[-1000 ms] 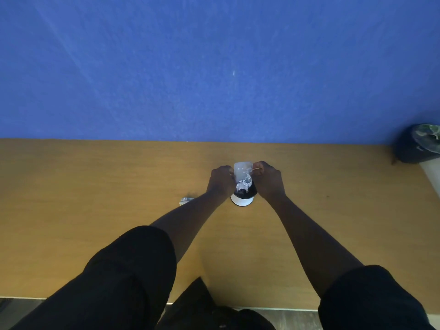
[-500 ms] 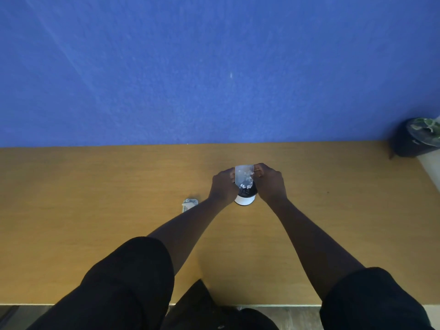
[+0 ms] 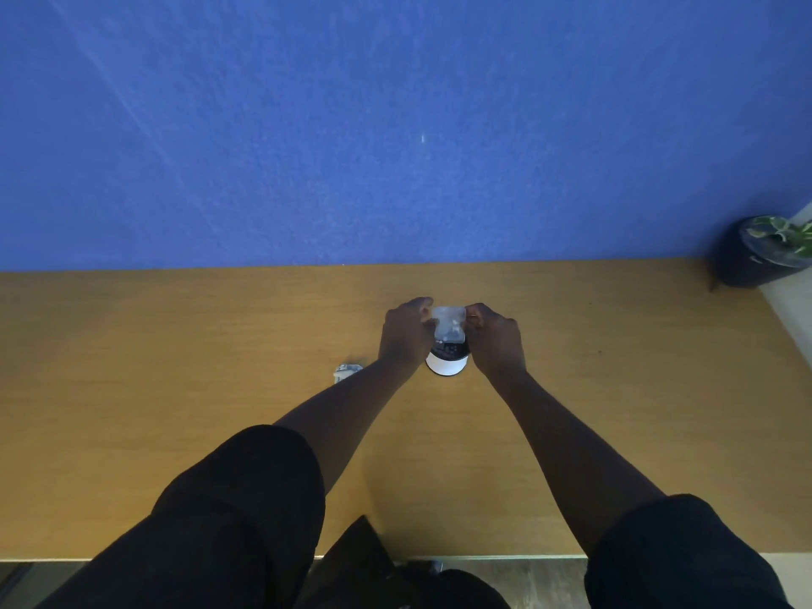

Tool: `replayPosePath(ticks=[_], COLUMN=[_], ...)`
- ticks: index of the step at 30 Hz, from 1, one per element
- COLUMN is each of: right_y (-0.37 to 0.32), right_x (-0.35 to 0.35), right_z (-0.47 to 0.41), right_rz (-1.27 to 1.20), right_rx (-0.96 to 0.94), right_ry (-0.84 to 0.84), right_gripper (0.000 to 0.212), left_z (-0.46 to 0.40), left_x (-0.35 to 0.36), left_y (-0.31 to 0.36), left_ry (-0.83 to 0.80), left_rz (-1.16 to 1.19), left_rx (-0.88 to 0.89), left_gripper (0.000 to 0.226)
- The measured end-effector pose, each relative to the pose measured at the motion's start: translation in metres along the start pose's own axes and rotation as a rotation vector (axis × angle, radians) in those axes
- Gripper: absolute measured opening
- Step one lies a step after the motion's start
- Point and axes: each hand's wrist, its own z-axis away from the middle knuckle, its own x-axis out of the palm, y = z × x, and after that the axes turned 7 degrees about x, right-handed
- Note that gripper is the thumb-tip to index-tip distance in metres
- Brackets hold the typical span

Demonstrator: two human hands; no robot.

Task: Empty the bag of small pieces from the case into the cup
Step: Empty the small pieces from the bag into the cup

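Note:
A small clear plastic bag hangs upside down over a white cup with a dark inside, standing mid-table. My left hand pinches the bag's left edge and my right hand pinches its right edge. A few small white pieces show in the bag's lower part and several lie inside the cup. A small grey case lies on the table left of the cup, partly hidden behind my left forearm.
The wooden table runs to a blue wall behind. A dark pot with a green plant stands at the far right corner. The table's near edge lies just past my black sleeves.
The clump of white pieces in the bag has shrunk over the frames as pieces dropped into the cup. Both hands stay on the bag above the cup.

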Motion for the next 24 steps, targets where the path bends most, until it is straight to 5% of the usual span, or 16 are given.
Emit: replayPosePath(ticks=[6,20,24], right_y=[0.0,0.0,-0.004], right_x=[-0.002,-0.009,-0.007], right_z=[0.001,0.015,0.014], right_rz=[0.026,0.136,0.093], right_rx=[-0.037,-0.125,0.002], right_ry=[-0.023,-0.009,-0.009], right_gripper=[0.023,0.018,0.02], left_z=[-0.005,0.004,0.007], left_x=[-0.006,-0.001,-0.002], left_y=[0.008,0.012,0.009], left_ry=[-0.073,-0.058,-0.056], left_rz=[-0.224,-0.232,-0.238], left_rx=[0.184,0.175,0.192], left_gripper=[0.021,0.025,0.024])
